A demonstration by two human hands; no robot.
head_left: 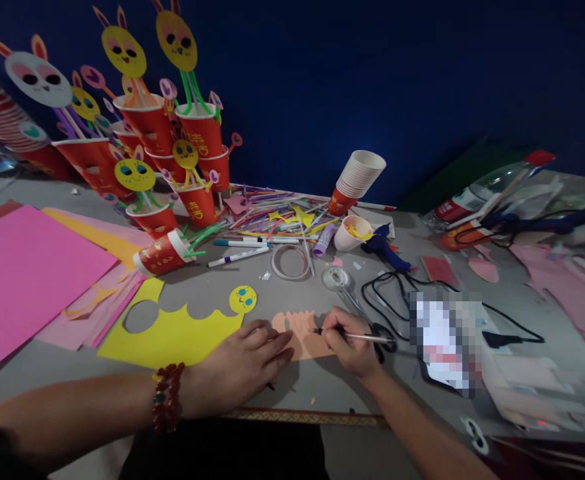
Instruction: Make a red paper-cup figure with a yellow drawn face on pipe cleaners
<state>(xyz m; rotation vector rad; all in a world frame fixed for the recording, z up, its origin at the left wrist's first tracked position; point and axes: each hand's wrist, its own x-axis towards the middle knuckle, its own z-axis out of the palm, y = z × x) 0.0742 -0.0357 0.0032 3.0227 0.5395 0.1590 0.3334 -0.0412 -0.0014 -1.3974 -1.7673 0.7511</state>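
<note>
A small sheet of peach-orange paper (299, 348) lies on the table in front of me, its upper edge cut into scallops. Outlined shapes are drawn along that edge. My left hand (252, 360) rests flat on the paper's left side with fingers stretched out. A pen (365, 338) is pinched in my right hand (353, 343), its tip at the drawn shapes. Black scissor handles (386, 339) show just behind the right hand. Left of the peach sheet is a yellow paper (182, 333) with round cutouts, and a small yellow face disc (243, 299) lies at its corner.
Red paper cups (199, 133) with straw-and-paper rabbit figures stand at the back left. Pink paper (32, 273) lies far left. Markers (239, 257), a tape roll (291, 261), stacked cups (357, 177), a blue glue gun (385, 247) and a phone (445, 347) with cables surround the workspace.
</note>
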